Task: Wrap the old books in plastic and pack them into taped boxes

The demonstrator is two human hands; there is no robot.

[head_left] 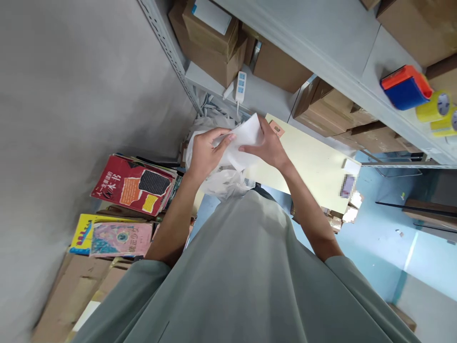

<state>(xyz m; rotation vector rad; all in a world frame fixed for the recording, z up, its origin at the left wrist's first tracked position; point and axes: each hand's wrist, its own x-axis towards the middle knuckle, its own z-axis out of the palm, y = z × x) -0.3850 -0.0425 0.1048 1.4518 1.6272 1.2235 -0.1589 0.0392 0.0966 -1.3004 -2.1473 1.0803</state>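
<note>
Between my two hands is a thin white sheet (246,138) that looks like paper or soft packing film; I cannot tell which. My left hand (209,151) pinches its left edge between thumb and fingers. On the other side, my right hand (269,145) grips the sheet, thumb across its front and fingers behind it. Below and behind the sheet bunches crumpled white plastic (223,183), close to my left hand. A small orange-brown card or box (276,128) lies on the pale yellow table (307,162), just beyond my right hand.
Metal shelving (303,43) with cardboard boxes (282,64) spans the far side, a power strip (240,87) on its lower shelf. Tape rolls (437,105) sit on the upper shelf. Books (132,186) are stacked at left beside the grey wall (89,71). A pixelated object (347,186) lies at the table's right end.
</note>
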